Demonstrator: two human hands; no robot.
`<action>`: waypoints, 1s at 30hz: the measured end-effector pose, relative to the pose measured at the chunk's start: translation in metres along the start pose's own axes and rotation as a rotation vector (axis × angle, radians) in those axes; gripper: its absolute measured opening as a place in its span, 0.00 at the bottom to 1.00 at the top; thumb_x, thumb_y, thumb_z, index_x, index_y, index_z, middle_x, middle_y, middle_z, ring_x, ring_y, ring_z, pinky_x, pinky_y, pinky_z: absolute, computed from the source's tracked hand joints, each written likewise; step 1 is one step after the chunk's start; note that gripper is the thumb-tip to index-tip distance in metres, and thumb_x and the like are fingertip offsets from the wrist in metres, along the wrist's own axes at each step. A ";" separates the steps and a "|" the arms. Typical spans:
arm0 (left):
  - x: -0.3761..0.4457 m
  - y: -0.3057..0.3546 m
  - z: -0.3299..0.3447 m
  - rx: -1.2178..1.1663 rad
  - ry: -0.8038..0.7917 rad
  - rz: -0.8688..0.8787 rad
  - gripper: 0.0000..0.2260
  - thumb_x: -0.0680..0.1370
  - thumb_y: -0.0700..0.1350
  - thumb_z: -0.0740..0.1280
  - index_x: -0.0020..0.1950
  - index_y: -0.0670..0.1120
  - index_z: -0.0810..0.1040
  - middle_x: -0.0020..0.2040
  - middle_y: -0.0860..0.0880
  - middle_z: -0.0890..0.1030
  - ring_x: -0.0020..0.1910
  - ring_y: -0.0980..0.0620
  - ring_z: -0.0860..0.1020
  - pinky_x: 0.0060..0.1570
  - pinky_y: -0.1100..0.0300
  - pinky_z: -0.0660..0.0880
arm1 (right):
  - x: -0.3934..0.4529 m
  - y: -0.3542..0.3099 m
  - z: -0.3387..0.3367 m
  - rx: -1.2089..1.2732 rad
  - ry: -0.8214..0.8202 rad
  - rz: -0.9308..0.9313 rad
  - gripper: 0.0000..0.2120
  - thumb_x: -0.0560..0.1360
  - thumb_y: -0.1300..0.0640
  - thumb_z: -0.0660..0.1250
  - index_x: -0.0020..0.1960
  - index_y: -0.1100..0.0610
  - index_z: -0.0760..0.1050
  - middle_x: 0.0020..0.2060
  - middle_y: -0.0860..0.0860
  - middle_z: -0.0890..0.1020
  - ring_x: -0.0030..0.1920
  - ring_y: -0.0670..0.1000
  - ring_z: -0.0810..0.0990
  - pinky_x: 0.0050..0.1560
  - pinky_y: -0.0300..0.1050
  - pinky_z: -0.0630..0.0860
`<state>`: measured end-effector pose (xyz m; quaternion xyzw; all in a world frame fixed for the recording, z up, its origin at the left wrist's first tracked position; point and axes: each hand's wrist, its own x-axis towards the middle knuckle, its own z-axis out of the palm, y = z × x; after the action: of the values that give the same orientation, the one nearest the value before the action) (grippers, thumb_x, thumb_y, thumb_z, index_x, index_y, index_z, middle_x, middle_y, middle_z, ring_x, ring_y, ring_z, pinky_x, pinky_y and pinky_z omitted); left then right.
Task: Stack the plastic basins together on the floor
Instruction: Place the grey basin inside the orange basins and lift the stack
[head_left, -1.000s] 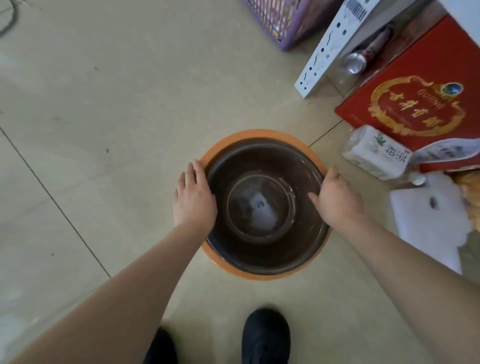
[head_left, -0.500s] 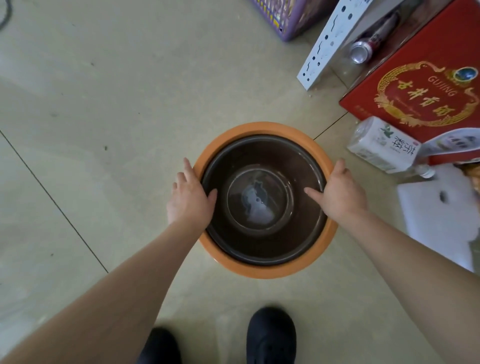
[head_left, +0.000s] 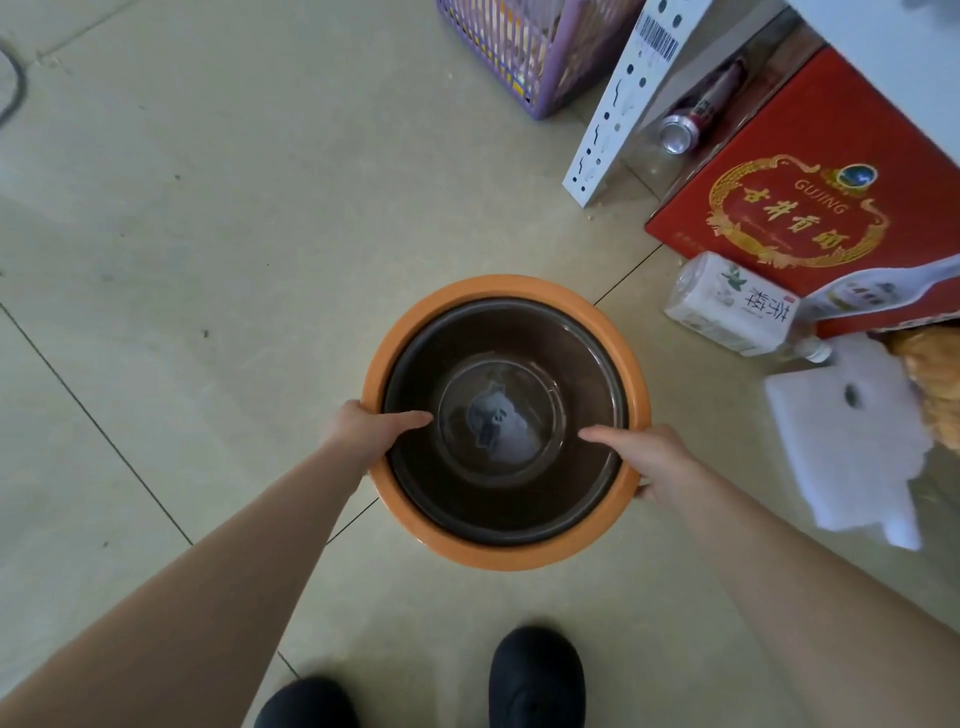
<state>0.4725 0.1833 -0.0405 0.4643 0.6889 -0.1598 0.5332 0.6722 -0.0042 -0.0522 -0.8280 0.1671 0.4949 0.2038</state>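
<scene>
Brown basin (head_left: 506, 499) nested in orange basin (head_left: 506, 556); our left hand (head_left: 363, 431) clamps the rim at 9 o'clock, right hand (head_left: 649, 460) at 4, thumbs inside.

The floor (head_left: 218, 218) was pale beige tile with dark grout lines. A purple slatted basket (head_left: 524, 52) and a red box (head_left: 810, 208) stood along the far right.
</scene>
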 end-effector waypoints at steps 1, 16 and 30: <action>0.004 -0.001 0.003 0.010 0.025 0.023 0.29 0.68 0.49 0.76 0.64 0.42 0.70 0.57 0.41 0.78 0.54 0.41 0.78 0.54 0.48 0.77 | 0.004 0.001 0.003 0.011 0.038 -0.017 0.28 0.62 0.52 0.78 0.59 0.62 0.77 0.52 0.58 0.83 0.52 0.59 0.81 0.49 0.50 0.77; -0.061 0.025 -0.048 -0.007 0.092 0.150 0.22 0.73 0.42 0.70 0.65 0.43 0.67 0.43 0.48 0.73 0.46 0.46 0.74 0.46 0.53 0.72 | -0.085 -0.033 -0.026 -0.115 0.202 -0.285 0.13 0.66 0.55 0.74 0.45 0.64 0.82 0.40 0.58 0.84 0.42 0.59 0.82 0.45 0.49 0.79; -0.163 0.146 -0.172 -0.042 0.145 0.291 0.21 0.73 0.45 0.70 0.64 0.44 0.67 0.42 0.48 0.73 0.45 0.48 0.74 0.45 0.54 0.72 | -0.234 -0.171 -0.072 -0.110 0.160 -0.540 0.07 0.69 0.56 0.72 0.35 0.54 0.75 0.32 0.50 0.78 0.38 0.53 0.76 0.45 0.46 0.72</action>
<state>0.4901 0.3058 0.2093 0.5582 0.6543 -0.0326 0.5091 0.7021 0.1245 0.2163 -0.8887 -0.0711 0.3641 0.2695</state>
